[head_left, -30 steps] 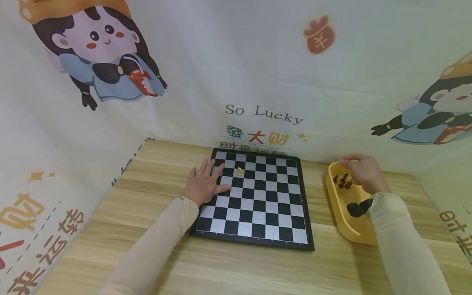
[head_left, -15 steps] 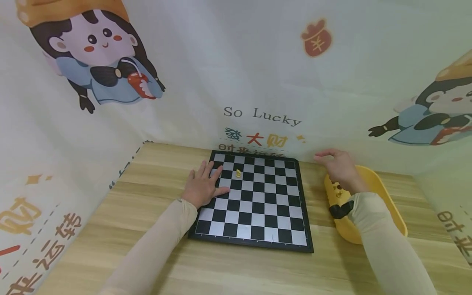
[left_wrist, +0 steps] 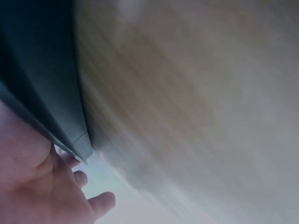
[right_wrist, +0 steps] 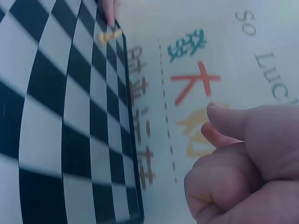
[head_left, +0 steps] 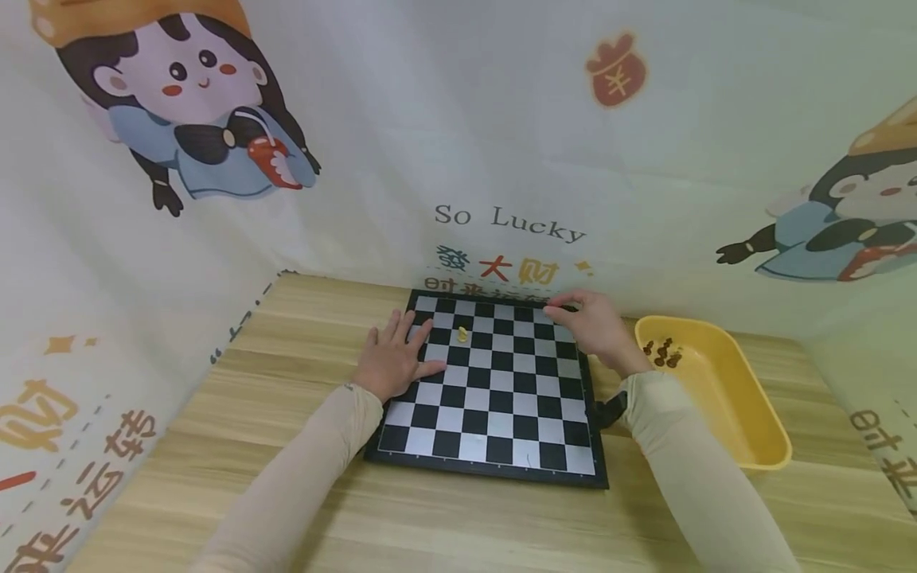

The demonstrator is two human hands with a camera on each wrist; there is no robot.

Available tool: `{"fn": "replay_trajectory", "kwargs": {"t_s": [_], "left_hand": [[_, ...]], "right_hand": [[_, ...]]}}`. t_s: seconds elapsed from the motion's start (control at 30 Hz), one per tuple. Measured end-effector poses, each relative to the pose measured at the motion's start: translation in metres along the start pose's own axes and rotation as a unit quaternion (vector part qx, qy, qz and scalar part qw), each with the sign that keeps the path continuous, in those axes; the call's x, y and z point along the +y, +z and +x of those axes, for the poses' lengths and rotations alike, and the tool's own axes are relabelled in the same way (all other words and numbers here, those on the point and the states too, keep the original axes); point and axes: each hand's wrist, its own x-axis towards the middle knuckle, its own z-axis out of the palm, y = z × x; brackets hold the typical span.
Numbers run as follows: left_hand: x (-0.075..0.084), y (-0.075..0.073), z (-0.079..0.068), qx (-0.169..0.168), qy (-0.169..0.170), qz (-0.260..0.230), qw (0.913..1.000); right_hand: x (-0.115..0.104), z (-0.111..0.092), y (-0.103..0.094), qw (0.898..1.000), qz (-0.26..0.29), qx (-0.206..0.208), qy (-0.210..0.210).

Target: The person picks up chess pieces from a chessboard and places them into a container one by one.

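Note:
My left hand [head_left: 390, 362] lies spread over the left edge of a black-and-white chessboard [head_left: 476, 398]; the left wrist view shows its palm against the board's dark side [left_wrist: 51, 84]. One small gold chess piece [head_left: 462, 334] stands on the board, right of that hand's fingers. My right hand [head_left: 595, 326] is over the board's far right corner. In the right wrist view its thumb [right_wrist: 229, 119] and forefinger tips come near each other, other fingers curled. I cannot tell whether anything is held in it.
Right of the board stands a yellow plastic bin [head_left: 752, 382] with several dark brown chess pieces [head_left: 662, 354] at its far left end. A printed cloth [head_left: 401, 119] hangs behind the wooden table [head_left: 430, 525].
My right hand has left the yellow bin and moved leftward to the board's far right corner, baring the brown pieces. The left hand and the gold piece stay where they were.

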Motion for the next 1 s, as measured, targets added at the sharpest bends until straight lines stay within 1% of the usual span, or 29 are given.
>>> {"fn": "replay_trajectory", "kwargs": {"t_s": [0.07,0.17,0.47,0.57,0.63,0.73,0.8,0.87,1.0], "left_hand": [[0.0,-0.001,0.0,-0.001,-0.002,0.001,1.0],[0.0,-0.002,-0.001,-0.002,-0.004,0.0,1.0],[0.001,0.001,-0.001,-0.002,0.001,0.004,1.0],[0.003,0.0,-0.001,-0.001,0.001,0.004,1.0],[0.003,0.0,0.0,-0.003,0.001,0.004,1.0],[0.003,0.0,0.0,-0.007,-0.001,0.002,1.0],[0.003,0.0,0.0,-0.012,-0.002,-0.003,0.9999],[0.003,0.0,0.0,-0.013,-0.002,-0.002,0.9999],[0.002,-0.002,-0.001,-0.009,-0.004,0.001,1.0]], "right_hand": [[-0.004,0.002,0.008,1.0,0.022,-0.013,0.003],[-0.01,0.005,0.019,0.999,0.036,-0.018,0.009],[-0.011,0.008,0.051,0.998,0.044,-0.038,0.002],[-0.009,0.007,0.061,0.999,0.038,-0.034,-0.003],[-0.009,0.008,0.068,0.999,0.032,-0.027,-0.015],[-0.008,0.01,0.077,0.999,0.035,-0.019,-0.017],[-0.008,0.012,0.083,0.999,0.045,-0.019,-0.011],[-0.007,0.016,0.089,0.998,0.062,-0.026,0.006],[-0.007,0.023,0.101,0.996,0.079,-0.038,0.021]]}}
